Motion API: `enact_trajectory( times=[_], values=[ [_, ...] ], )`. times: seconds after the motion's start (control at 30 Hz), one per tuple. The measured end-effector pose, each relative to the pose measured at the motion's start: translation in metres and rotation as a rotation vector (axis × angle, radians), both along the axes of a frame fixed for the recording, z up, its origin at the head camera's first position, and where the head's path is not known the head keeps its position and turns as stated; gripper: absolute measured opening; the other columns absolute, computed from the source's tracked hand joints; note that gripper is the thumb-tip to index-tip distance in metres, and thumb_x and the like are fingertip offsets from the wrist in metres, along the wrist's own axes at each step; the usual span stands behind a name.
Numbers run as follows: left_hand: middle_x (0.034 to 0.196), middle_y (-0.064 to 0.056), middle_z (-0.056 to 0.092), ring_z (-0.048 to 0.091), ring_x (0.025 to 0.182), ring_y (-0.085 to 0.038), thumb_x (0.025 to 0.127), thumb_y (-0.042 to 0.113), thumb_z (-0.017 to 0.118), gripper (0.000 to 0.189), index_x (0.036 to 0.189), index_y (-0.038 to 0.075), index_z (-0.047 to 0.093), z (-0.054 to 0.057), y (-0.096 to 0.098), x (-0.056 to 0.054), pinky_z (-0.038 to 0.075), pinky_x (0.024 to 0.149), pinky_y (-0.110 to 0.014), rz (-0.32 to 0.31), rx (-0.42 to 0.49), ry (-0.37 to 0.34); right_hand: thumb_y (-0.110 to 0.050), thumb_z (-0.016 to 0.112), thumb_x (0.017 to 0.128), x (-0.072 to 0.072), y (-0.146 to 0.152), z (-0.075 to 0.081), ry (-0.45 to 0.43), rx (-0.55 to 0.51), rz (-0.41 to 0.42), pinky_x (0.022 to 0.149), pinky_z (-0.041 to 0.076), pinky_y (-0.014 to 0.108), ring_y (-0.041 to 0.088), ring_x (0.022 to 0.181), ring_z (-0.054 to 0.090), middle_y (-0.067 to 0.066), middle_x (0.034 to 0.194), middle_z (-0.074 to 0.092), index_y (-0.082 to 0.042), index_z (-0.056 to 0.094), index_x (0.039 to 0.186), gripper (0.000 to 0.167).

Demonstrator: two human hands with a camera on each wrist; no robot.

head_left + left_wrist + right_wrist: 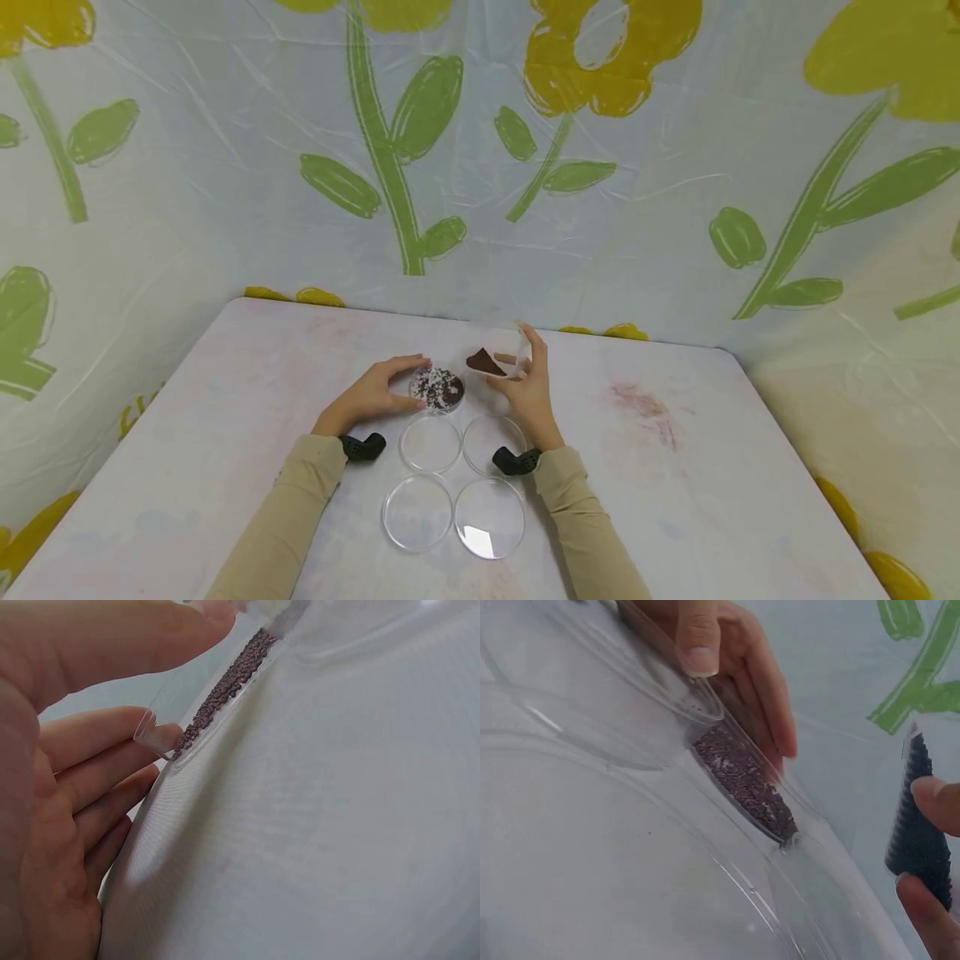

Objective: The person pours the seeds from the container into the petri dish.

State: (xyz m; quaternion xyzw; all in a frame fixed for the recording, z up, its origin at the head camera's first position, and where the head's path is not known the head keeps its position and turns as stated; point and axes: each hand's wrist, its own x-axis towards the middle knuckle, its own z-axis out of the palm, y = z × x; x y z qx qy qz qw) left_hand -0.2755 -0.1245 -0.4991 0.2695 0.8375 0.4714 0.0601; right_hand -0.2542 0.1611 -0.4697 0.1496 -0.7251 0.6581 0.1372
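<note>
A round clear dish (438, 390) stands on the table, holding dark brown granules topped with white bits. My left hand (371, 393) grips its side, thumb at the near edge and fingers at the far edge. In the left wrist view the layer of small dark granules (229, 681) shows through the dish wall. To the right, my right hand (534, 392) holds a clear plastic container (522, 350) tilted on its side, thumb and fingers around it. Dark brown granules (483, 362) lie in a slope inside it. The container is beside the dish, raised above the table.
Several clear round dishes or lids lie in two rows in front of the hands, among them a near-left one (417, 513) and a near-right one (490, 518). A flower-printed sheet (480, 250) hangs behind the pale table (637, 483).
</note>
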Motion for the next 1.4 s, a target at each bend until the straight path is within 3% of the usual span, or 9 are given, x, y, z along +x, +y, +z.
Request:
enact_trajectory(
  times=[0.1, 0.33, 0.57, 0.67, 0.83, 0.93, 1.1, 1.27, 1.4],
  values=[
    [0.154, -0.010, 0.042, 0.032, 0.144, -0.032, 0.079, 0.029, 0.084, 0.074, 0.144, 0.013, 0.053, -0.001, 0.000, -0.001, 0.022, 0.118, -0.053, -0.001, -0.002, 0.006, 0.003, 0.081, 0.079, 0.001, 0.008, 0.001, -0.077, -0.087, 0.016, 0.072, 0.059, 0.028, 0.038, 0.116, 0.060, 0.004, 0.156, 0.025, -0.027, 0.028, 0.155, 0.097],
    [0.153, -0.011, 0.043, 0.033, 0.144, -0.033, 0.078, 0.029, 0.085, 0.074, 0.143, 0.012, 0.054, -0.003, 0.000, -0.001, 0.023, 0.118, -0.052, -0.004, 0.004, 0.023, 0.007, 0.080, 0.078, -0.010, 0.031, -0.009, -0.073, -0.153, -0.008, 0.082, 0.058, 0.029, 0.043, 0.112, 0.058, 0.003, 0.153, 0.036, -0.027, 0.032, 0.153, 0.096],
    [0.152, -0.012, 0.044, 0.034, 0.143, -0.033, 0.078, 0.028, 0.085, 0.074, 0.142, 0.011, 0.054, -0.005, -0.002, -0.001, 0.023, 0.118, -0.052, -0.007, 0.014, 0.032, -0.001, 0.081, 0.081, -0.010, 0.057, -0.006, -0.103, -0.062, 0.000, 0.086, 0.056, 0.027, 0.033, 0.116, 0.059, 0.013, 0.148, 0.044, -0.030, 0.030, 0.155, 0.095],
    [0.152, -0.011, 0.044, 0.034, 0.144, -0.032, 0.078, 0.029, 0.085, 0.074, 0.143, 0.012, 0.054, -0.005, -0.002, 0.000, 0.023, 0.118, -0.052, -0.005, 0.013, 0.023, -0.002, 0.080, 0.083, -0.007, 0.068, 0.001, -0.125, -0.046, 0.001, 0.089, 0.055, 0.026, 0.035, 0.121, 0.056, 0.018, 0.149, 0.043, -0.027, 0.027, 0.157, 0.094],
    [0.153, -0.011, 0.043, 0.033, 0.144, -0.033, 0.078, 0.029, 0.085, 0.073, 0.143, 0.013, 0.054, -0.003, -0.003, 0.002, 0.023, 0.118, -0.054, -0.004, 0.024, 0.007, -0.007, 0.078, 0.085, 0.002, 0.084, 0.015, -0.164, -0.003, -0.068, 0.092, 0.048, 0.022, 0.039, 0.130, 0.045, 0.025, 0.146, 0.046, -0.018, 0.026, 0.158, 0.090],
    [0.153, -0.012, 0.043, 0.033, 0.144, -0.034, 0.079, 0.028, 0.084, 0.073, 0.143, 0.013, 0.054, -0.002, -0.002, 0.002, 0.023, 0.118, -0.055, -0.004, 0.027, 0.006, -0.017, 0.079, 0.086, 0.004, 0.093, 0.018, -0.194, 0.098, -0.125, 0.092, 0.045, 0.025, 0.035, 0.128, 0.047, 0.022, 0.145, 0.048, -0.019, 0.026, 0.158, 0.089],
    [0.153, -0.011, 0.043, 0.033, 0.144, -0.033, 0.078, 0.027, 0.084, 0.073, 0.143, 0.013, 0.054, -0.001, -0.002, 0.003, 0.022, 0.118, -0.053, 0.000, 0.025, 0.002, -0.026, 0.079, 0.086, 0.004, 0.104, 0.017, -0.218, 0.211, -0.171, 0.089, 0.045, 0.028, 0.033, 0.122, 0.052, 0.022, 0.144, 0.049, -0.023, 0.025, 0.159, 0.090],
    [0.153, -0.012, 0.042, 0.032, 0.144, -0.034, 0.078, 0.027, 0.084, 0.073, 0.143, 0.012, 0.054, -0.001, -0.001, 0.002, 0.021, 0.118, -0.054, -0.006, 0.032, -0.007, -0.026, 0.079, 0.086, -0.003, 0.115, 0.003, -0.249, 0.178, -0.184, 0.084, 0.046, 0.016, 0.032, 0.119, 0.054, 0.022, 0.145, 0.048, -0.027, 0.024, 0.159, 0.091],
    [0.153, -0.012, 0.042, 0.032, 0.144, -0.034, 0.079, 0.027, 0.085, 0.073, 0.143, 0.012, 0.054, -0.001, 0.000, 0.002, 0.021, 0.118, -0.054, -0.009, 0.038, -0.004, -0.025, 0.079, 0.086, -0.008, 0.122, -0.009, -0.262, 0.131, -0.171, 0.087, 0.046, 0.012, 0.029, 0.123, 0.052, 0.018, 0.148, 0.046, -0.033, 0.026, 0.157, 0.089]
  ],
)
